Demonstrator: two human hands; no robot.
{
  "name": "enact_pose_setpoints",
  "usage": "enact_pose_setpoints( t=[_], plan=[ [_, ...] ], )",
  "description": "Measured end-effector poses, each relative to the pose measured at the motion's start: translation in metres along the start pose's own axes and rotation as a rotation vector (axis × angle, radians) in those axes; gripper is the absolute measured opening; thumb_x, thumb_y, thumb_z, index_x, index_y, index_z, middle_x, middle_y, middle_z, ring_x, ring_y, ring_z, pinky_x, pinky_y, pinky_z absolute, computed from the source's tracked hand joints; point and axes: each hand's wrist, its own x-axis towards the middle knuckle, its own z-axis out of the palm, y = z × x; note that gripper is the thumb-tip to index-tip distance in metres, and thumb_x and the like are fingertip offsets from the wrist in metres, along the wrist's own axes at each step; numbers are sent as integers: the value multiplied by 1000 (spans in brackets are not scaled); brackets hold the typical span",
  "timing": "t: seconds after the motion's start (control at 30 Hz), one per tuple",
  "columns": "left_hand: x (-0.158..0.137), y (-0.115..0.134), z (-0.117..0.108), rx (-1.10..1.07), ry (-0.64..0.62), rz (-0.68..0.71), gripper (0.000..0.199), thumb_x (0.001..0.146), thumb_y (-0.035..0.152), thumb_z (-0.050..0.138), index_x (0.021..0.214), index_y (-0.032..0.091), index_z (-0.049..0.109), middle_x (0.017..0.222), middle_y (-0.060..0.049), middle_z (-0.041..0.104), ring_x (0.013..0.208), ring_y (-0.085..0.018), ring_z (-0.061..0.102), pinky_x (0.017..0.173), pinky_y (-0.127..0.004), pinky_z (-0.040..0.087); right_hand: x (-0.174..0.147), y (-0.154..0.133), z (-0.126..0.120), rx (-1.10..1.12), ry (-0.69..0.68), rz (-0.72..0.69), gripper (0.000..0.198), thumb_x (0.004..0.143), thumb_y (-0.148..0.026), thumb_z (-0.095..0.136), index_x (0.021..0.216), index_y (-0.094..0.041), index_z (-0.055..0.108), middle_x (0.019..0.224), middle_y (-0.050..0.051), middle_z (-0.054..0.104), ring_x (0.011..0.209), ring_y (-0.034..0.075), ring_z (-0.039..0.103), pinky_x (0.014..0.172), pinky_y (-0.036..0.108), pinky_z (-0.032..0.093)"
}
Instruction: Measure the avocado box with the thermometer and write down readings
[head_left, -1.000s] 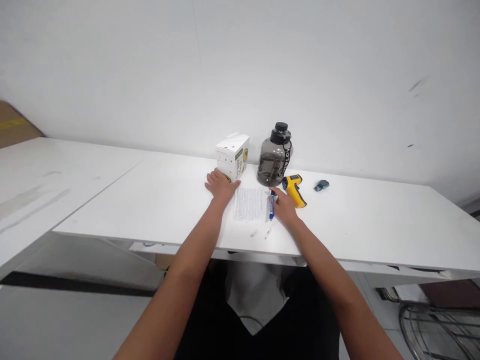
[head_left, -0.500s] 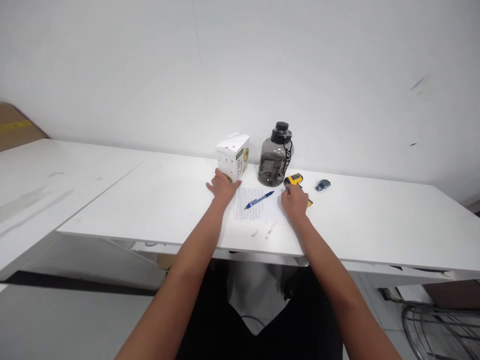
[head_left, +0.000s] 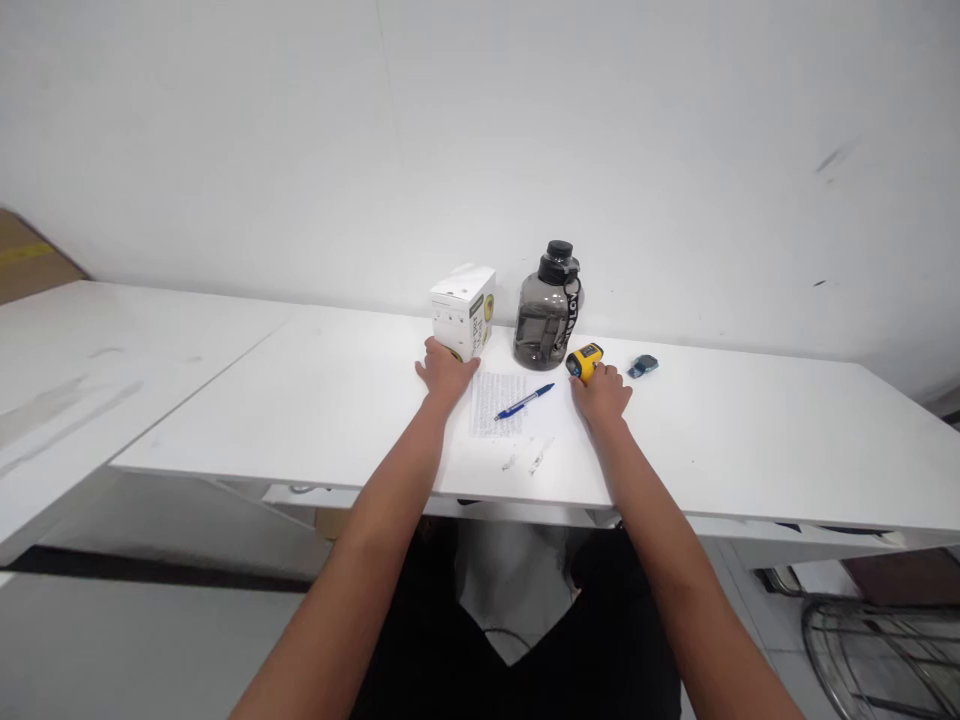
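Observation:
My left hand (head_left: 445,370) grips the lower near side of an upright white box (head_left: 459,310) with avocado pictures, thumb at its right and fingers at its left. On the right, my right hand (head_left: 603,396) is closed around the handle of a yellow and black infrared thermometer gun (head_left: 585,361), whose head shows beyond my fingers; most of the handle is hidden. Between my hands lies a printed sheet of paper (head_left: 487,408) with a blue pen (head_left: 524,402) slanting across it.
Behind the paper stands a large grey see-through water bottle (head_left: 541,322) with a black cap and strap. A small teal and dark object (head_left: 643,366) lies right of the thermometer. The white table (head_left: 750,430) meets the wall. A wire rack (head_left: 877,650) is at lower right.
My right hand has moved slightly right and wrapped round the thermometer's handle, turning the thermometer somewhat. The left hand stays on the box. The view has shifted a little.

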Motion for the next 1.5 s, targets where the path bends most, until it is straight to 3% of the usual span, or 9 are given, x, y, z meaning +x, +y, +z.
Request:
enact_pose_setpoints(
  t=[0.13,0.4,0.5,0.6,0.73,0.97,1.13,1.33,1.5],
  plan=[
    [5,-3,0,-267,34,-70,79,68,35,94,122,26,37,134,-16,65,132,-37,64,113,-54,47,-7,-5,-8,0,-12,27,61,105,-38,52,156,-5,43,143,27,60,134,38,56,106,51,43],
    [15,-3,3,-1045,70,-234,61,72,25,88,106,27,38,124,-6,65,112,-19,69,99,-37,56,-8,3,-15,379,119,147,71,101,-47,48,162,-11,36,151,25,58,138,41,55,110,55,42],
    [17,0,2,-1149,15,-217,55,69,26,88,104,25,45,115,-2,68,102,-16,69,94,-33,56,-6,8,-12,647,218,157,69,100,-55,45,157,-17,42,149,21,61,135,37,58,108,48,45],
    [17,3,-2,-1254,-72,-172,50,65,29,88,99,25,52,112,0,71,103,-15,68,91,-30,55,-4,9,-6,935,210,220,66,97,-68,43,141,-19,55,126,15,71,111,30,70,92,40,53],
    [13,2,-13,-1430,-358,-124,46,63,35,87,102,27,63,121,-1,75,112,-21,70,94,-35,59,-2,7,-1,1135,182,267,64,91,-77,50,119,-20,62,96,4,68,81,22,69,77,35,53],
    [3,1,-17,-1426,-680,-11,58,66,34,87,121,24,71,124,-7,80,127,-33,71,109,-52,59,-9,1,-9,1279,360,115,64,84,-73,64,121,-22,60,104,3,67,84,19,66,82,37,55],
    [-9,10,-12,-1279,-781,140,65,64,39,94,122,21,72,126,-11,80,131,-39,69,114,-55,55,-18,-3,-12,1293,549,16,60,79,-59,77,122,-21,60,110,6,68,98,21,67,93,41,58],
    [-19,20,-9,-1177,-707,224,84,56,33,100,134,22,69,133,-11,77,129,-39,70,112,-54,54,-29,-9,-8,1281,612,-61,54,76,-58,80,108,-18,65,101,8,70,99,24,71,96,44,60],
    [-20,24,-18,-1231,-519,262,76,60,45,97,127,19,72,127,-12,78,124,-39,72,107,-52,57,-36,-12,-11,1342,548,-84,53,72,-59,81,101,-17,66,95,11,74,93,27,72,90,47,61]
  ],
)
